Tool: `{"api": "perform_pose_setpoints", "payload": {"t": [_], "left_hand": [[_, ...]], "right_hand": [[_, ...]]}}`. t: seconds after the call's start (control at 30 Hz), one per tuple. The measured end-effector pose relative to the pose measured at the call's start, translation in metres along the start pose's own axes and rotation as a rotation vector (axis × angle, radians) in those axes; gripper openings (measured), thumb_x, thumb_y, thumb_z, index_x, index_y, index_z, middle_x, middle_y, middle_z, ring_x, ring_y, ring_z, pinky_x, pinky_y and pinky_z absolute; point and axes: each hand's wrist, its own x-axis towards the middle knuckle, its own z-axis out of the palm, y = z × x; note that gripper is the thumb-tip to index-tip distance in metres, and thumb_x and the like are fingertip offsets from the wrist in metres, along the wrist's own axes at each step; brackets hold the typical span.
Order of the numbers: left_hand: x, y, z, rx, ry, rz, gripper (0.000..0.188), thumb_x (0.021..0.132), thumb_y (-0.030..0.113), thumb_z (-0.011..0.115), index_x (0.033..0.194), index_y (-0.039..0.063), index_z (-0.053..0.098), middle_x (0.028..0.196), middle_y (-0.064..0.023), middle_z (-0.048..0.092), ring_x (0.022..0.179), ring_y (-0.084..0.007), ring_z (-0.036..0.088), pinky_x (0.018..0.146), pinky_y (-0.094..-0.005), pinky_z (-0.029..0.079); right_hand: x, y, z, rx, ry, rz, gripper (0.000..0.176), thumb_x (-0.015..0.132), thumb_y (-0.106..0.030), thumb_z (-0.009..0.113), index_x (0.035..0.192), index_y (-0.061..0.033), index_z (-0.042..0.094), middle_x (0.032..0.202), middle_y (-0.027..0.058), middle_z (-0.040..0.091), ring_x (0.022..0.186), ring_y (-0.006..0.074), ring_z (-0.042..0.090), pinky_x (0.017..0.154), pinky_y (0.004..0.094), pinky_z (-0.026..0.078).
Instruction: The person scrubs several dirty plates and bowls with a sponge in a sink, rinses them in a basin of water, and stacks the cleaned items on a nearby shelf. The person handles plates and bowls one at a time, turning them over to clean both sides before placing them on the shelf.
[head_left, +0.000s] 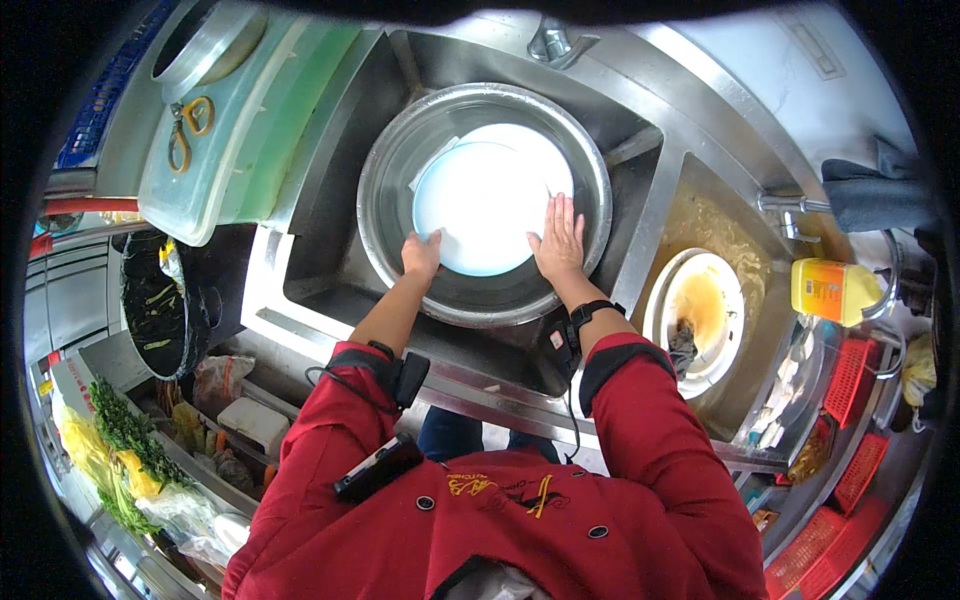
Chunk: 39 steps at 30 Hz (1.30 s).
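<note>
A large round metal basin (379, 247) stands in the stainless steel sink compartment before me. Inside it are overlapping white plates, washed out by glare; one white plate (476, 217) lies on top and another white plate (556, 161) shows behind it. The left lower rim of the top plate is in my left hand (421, 255), thumb above and fingers partly hidden. My right hand (560, 236) rests flat near the plates' right edge, fingers stretched forward and thumb apart. How many plates are stacked below cannot be told.
Right of the basin, a second sink compartment (694, 206) holds murky water and white dishes (660, 322) with food residue. A faucet (559, 45) rises behind. Scissors (184, 131) lie on a plastic lid at left, above a lined waste bin (161, 330). A yellow jug (832, 291) stands far right.
</note>
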Motion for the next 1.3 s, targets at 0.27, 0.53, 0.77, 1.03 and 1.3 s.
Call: {"api": "perform_pose_setpoints", "payload": {"t": [0.27, 0.53, 0.77, 1.03, 1.3], "left_hand": [[0.018, -0.013, 0.035, 0.090, 0.098, 0.103, 0.068, 0.085, 0.050, 0.063, 0.118, -0.008, 0.054, 0.104, -0.0267, 0.064, 0.097, -0.0364, 0.063, 0.085, -0.0417, 0.047], [0.017, -0.001, 0.023, 0.430, -0.070, 0.139, 0.074, 0.083, 0.061, 0.056, 0.112, -0.008, 0.059, 0.094, -0.0314, 0.064, 0.087, -0.0445, 0.064, 0.078, -0.0455, 0.050], [0.001, 0.001, 0.036, 0.373, -0.015, 0.124, 0.073, 0.087, 0.063, 0.043, 0.106, -0.004, 0.064, 0.100, -0.0307, 0.063, 0.099, -0.0440, 0.060, 0.089, -0.0479, 0.045], [0.007, 0.002, 0.036, 0.439, -0.044, 0.093, 0.072, 0.089, 0.061, 0.036, 0.106, -0.003, 0.065, 0.103, -0.0295, 0.062, 0.101, -0.0448, 0.059, 0.090, -0.0484, 0.045], [0.006, 0.003, 0.038, 0.394, -0.054, 0.153, 0.070, 0.089, 0.059, 0.042, 0.106, -0.006, 0.062, 0.102, -0.0319, 0.061, 0.102, -0.0457, 0.058, 0.091, -0.0477, 0.044]], "right_hand": [[-0.014, -0.068, 0.048, 0.565, 0.260, 0.898, 0.083, 0.092, -0.037, 0.056, 0.142, 0.0129, 0.012, 0.148, 0.0329, 0.017, 0.138, 0.0375, 0.025, 0.114, 0.0401, 0.024], [-0.001, -0.059, 0.041, 1.036, 0.067, 1.135, 0.063, 0.093, -0.045, 0.052, 0.118, 0.0129, 0.050, 0.109, 0.0311, 0.058, 0.094, 0.0430, 0.062, 0.079, 0.0486, 0.051], [0.024, -0.025, 0.048, 0.670, 0.159, 1.025, 0.078, 0.096, -0.056, 0.022, 0.108, 0.0111, 0.060, 0.095, 0.0319, 0.064, 0.093, 0.0482, 0.060, 0.085, 0.0519, 0.046], [0.021, -0.028, 0.070, 0.672, 0.659, 0.687, 0.060, 0.094, -0.046, 0.045, 0.103, 0.0112, 0.061, 0.094, 0.0313, 0.064, 0.092, 0.0468, 0.061, 0.083, 0.0490, 0.047], [0.039, 0.008, 0.053, 0.349, 0.254, 0.614, 0.059, 0.096, -0.044, 0.042, 0.076, 0.0062, 0.065, 0.073, 0.0270, 0.064, 0.064, 0.0466, 0.061, 0.061, 0.0500, 0.050]]}}
